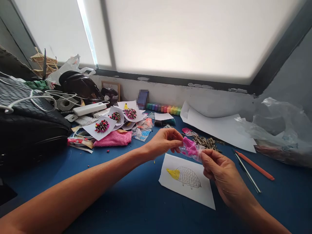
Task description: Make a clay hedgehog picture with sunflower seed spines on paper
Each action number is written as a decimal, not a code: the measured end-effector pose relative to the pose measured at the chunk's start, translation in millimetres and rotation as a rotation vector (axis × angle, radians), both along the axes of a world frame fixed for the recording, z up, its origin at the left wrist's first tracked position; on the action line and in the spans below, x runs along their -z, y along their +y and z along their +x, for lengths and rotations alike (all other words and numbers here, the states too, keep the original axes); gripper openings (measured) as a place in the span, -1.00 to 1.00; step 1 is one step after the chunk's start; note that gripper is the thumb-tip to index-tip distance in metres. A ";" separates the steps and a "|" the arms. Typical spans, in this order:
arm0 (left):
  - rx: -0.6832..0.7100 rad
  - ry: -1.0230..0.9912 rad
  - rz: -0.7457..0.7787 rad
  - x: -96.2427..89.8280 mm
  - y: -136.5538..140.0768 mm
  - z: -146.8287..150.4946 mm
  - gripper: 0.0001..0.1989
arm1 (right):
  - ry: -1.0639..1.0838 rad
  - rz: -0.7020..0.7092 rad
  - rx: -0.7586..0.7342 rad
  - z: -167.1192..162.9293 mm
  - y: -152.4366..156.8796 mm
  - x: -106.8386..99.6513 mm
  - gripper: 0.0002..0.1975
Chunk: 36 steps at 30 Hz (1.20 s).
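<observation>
Between my two hands is a small clear plastic bag (191, 149) with bright pink modelling clay inside, held just above the table. My left hand (168, 139) pinches its left end, and my right hand (216, 165) grips the opposite end between thumb and fingers. Below the bag lies a white sheet of paper (170, 188) with a line drawing of a hedgehog (188, 177); its snout and face are covered in yellow clay. Behind the bag sits a pile of striped sunflower seeds (207, 143), beside another small pink packet (189, 132).
On the right lie an orange pen (254, 165), a slim metallic pen (248, 174) and a crumpled plastic bag (282, 130). Seed-covered hedgehogs on paper (101, 126) and a pink cloth (113, 138) are left of centre. A black bag (31, 123) stands far left; coloured clay tubs (165, 109) line the wall.
</observation>
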<state>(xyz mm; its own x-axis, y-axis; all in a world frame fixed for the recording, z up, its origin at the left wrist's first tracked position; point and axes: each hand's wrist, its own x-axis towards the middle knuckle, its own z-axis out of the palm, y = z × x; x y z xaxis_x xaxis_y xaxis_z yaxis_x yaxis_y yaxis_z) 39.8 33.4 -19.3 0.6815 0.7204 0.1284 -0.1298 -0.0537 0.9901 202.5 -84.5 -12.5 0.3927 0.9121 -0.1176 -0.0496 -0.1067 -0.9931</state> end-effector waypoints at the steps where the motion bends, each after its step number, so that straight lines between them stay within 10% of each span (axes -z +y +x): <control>1: -0.008 -0.007 -0.001 -0.5 0.5 -0.4 -0.92 | -0.006 0.000 0.006 -0.1 -0.5 0.2 -0.48; 36: 0.307 0.108 -0.055 2.7 -5.8 -0.4 -0.67 | -0.155 0.021 -0.118 2.5 -2.6 1.3 -0.51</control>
